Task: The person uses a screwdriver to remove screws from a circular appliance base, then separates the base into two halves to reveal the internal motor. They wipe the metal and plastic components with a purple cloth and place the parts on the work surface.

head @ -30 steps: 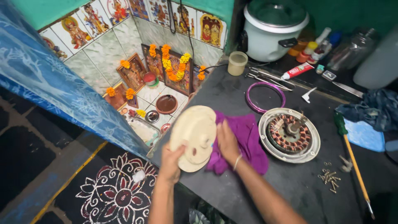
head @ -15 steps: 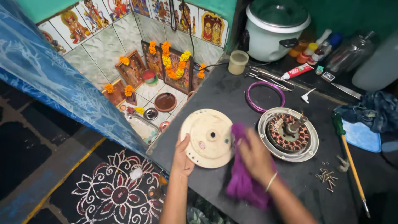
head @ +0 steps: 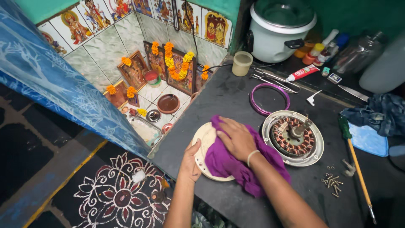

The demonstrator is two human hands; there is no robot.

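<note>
A cream round motor cover (head: 205,139) lies flat on the dark worktop (head: 236,97) near its front left edge. My left hand (head: 191,162) grips the cover's near rim. My right hand (head: 237,138) presses a purple cloth (head: 230,164) flat onto the cover's face, hiding most of it. To the right, apart from both hands, sits the other motor half (head: 293,137) with copper windings and a shaft pointing up.
A purple ring (head: 270,98), a tan cup (head: 242,63), metal tools (head: 272,79), a tube (head: 302,73) and a white cooker (head: 280,31) stand behind. Several screws (head: 332,180) and a long screwdriver (head: 356,166) lie right. Left of the worktop is a tiled niche with pictures and flowers.
The cover went from tilted up in my left hand to lying flat. My right hand moved the purple cloth from beside the cover onto its face.
</note>
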